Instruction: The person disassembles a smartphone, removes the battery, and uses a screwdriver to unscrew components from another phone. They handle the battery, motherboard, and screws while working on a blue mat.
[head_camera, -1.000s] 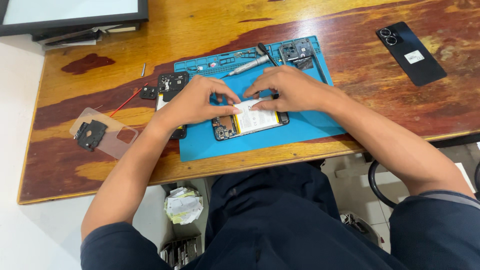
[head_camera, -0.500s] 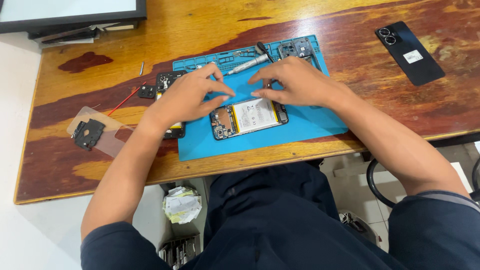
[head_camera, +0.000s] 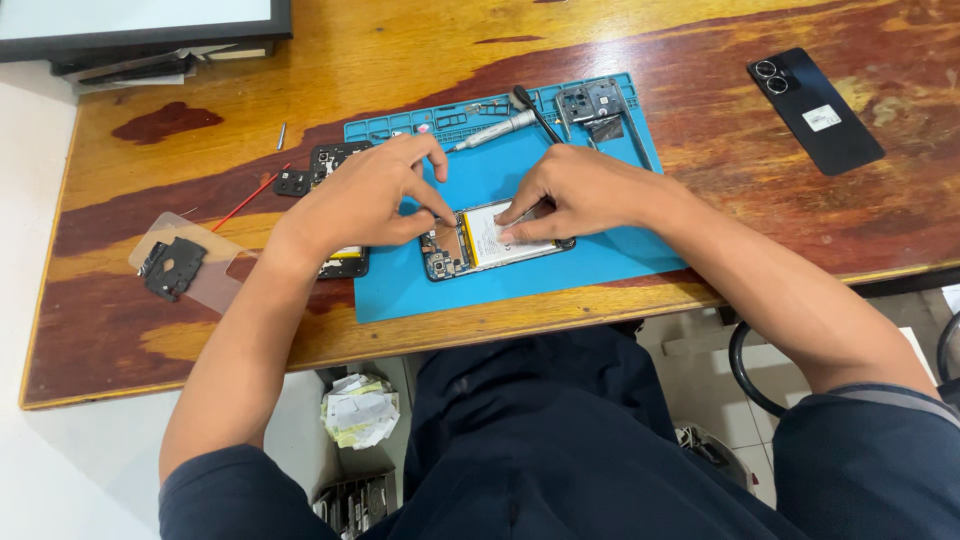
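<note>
Hands meeting over an opened phone (head_camera: 497, 240), lying flat on a blue work mat (head_camera: 610, 255), near the mat's front edge and about midway along it. Left hand (head_camera: 365, 200) reaching in from the mat's left side, fingers curled narrow, thumb and forefinger pinching down at the phone's left end, touching the exposed board there. Right hand (head_camera: 580, 190) coming in from the mat's right side, fingers bent and close together, fingertips (head_camera: 510, 217) pressing on the pale battery filling the phone's middle. Gripping nothing loose in either hand; both simply bearing on the phone.

Lying along the mat's back edge: a grey screwdriver (head_camera: 492, 132), slanted, and just right of it a dark phone frame (head_camera: 597, 105) with cut-outs. Half under the left wrist, straddling the mat's left edge: a second dark phone part (head_camera: 335, 165), partly hidden. Further left of the mat, on the wooden table (head_camera: 700, 40): a thin red stick (head_camera: 248, 203), then a clear sheet (head_camera: 200, 262) carrying a small black part (head_camera: 170, 267). Well right of the mat, resting on the table: a black phone back cover (head_camera: 815, 110) with two camera rings. Beyond the mat's far left corner, at the table's back edge: a dark-framed panel (head_camera: 140, 20).
</note>
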